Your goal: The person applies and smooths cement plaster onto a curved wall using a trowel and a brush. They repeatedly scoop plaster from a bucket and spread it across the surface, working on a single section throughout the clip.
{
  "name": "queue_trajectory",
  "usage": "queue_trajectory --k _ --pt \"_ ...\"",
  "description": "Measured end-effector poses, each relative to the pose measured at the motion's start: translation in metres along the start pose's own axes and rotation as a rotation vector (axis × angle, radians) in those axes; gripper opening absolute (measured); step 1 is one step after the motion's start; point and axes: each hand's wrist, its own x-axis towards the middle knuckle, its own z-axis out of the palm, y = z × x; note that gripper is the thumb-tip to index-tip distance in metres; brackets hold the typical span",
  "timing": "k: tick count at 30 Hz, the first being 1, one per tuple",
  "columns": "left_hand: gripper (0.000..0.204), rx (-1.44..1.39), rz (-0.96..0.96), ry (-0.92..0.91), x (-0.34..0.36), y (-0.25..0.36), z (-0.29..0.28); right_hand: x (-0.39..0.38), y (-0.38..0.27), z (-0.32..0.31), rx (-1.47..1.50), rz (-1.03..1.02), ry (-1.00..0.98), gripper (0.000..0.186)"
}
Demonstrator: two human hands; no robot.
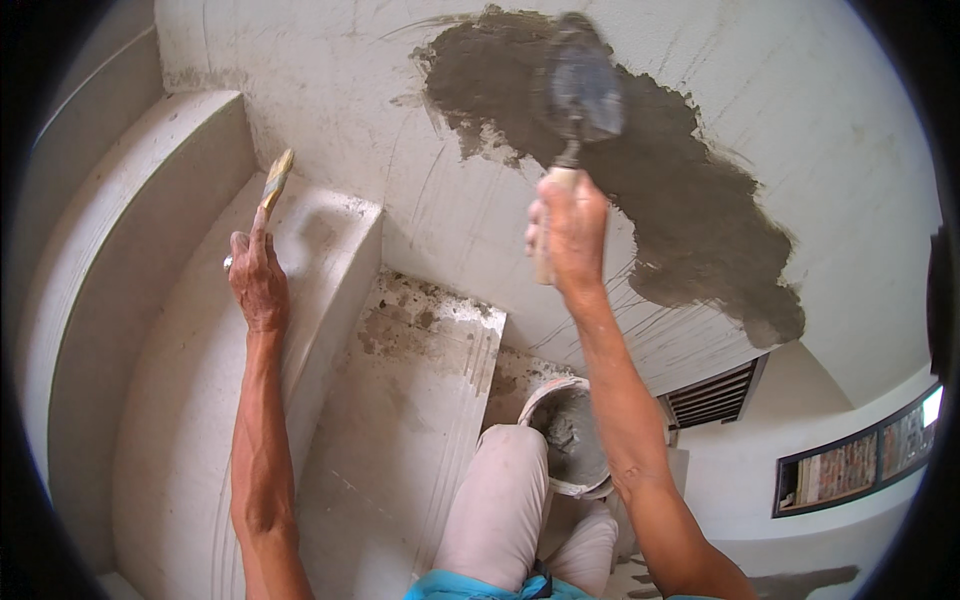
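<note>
2 forearms (618, 400), brush (277, 180), trowel (585, 90), mortar (690, 190)

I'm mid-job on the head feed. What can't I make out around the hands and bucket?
All in the head view:
Trowel: blade edges smeared by motion blur.
Right hand: fingers on the trowel blurred, exact grip unclear.
Brush: lower handle hidden by the left hand.
Bucket: right side hidden behind the right forearm, lower left behind the left knee.
</note>
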Motion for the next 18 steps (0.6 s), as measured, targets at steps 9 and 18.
queue_trajectory --k 9,18 --pt "0.046 -0.013 -0.002 -0.008 -0.002 0.000 -0.002 0.011 0.015 -0.013 0.017 0.020 0.013 0.020" --pt "0.047 -0.019 0.001 -0.005 0.002 0.004 0.000 -0.008 0.022 -0.024 0.033 0.077 0.070 0.019"
